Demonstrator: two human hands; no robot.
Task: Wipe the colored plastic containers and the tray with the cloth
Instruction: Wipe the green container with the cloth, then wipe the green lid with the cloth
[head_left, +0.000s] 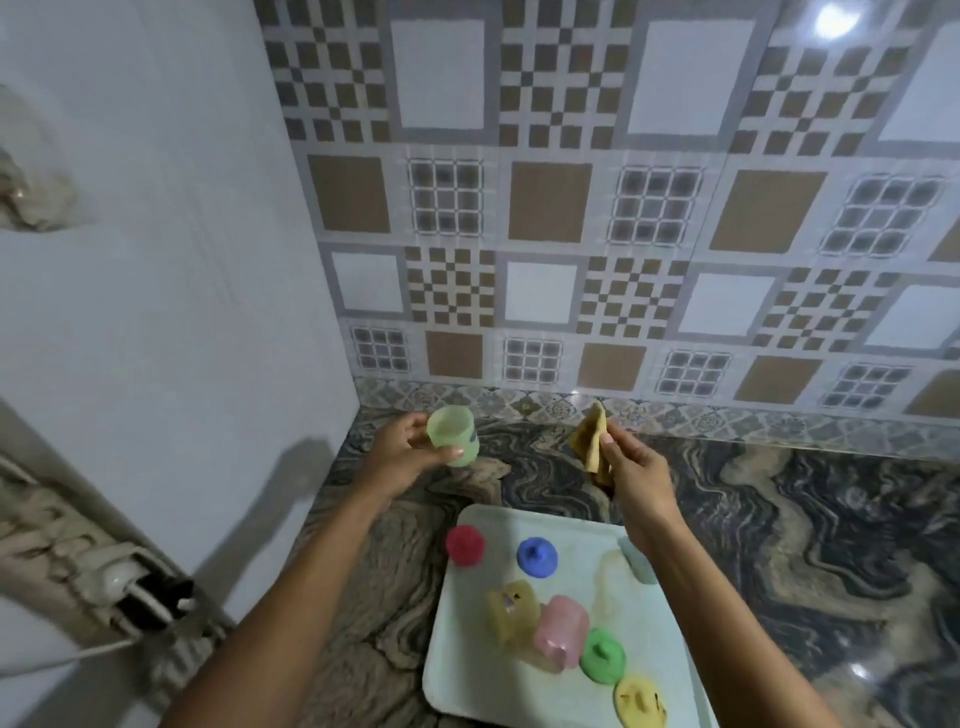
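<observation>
My left hand (402, 447) grips a pale green plastic container (451, 433), held up over the marble counter with its open mouth towards me. My right hand (631, 467) pinches a folded tan cloth (592, 434) a little to the right of it, apart from the container. Below them lies a pale tray (462, 670). On it sit a red container (465, 544), a blue lid (536, 556), a yellow container (511, 613), a pink container (561, 630), a green lid (602, 659) and a yellow lid (640, 701). My right forearm hides part of a pale blue piece (635, 564).
The dark swirled marble counter (810, 530) runs to a patterned tile wall (571, 234) at the back. A white wall (156, 312) stands at the left, with a cracked socket and cable (130, 587) low on it.
</observation>
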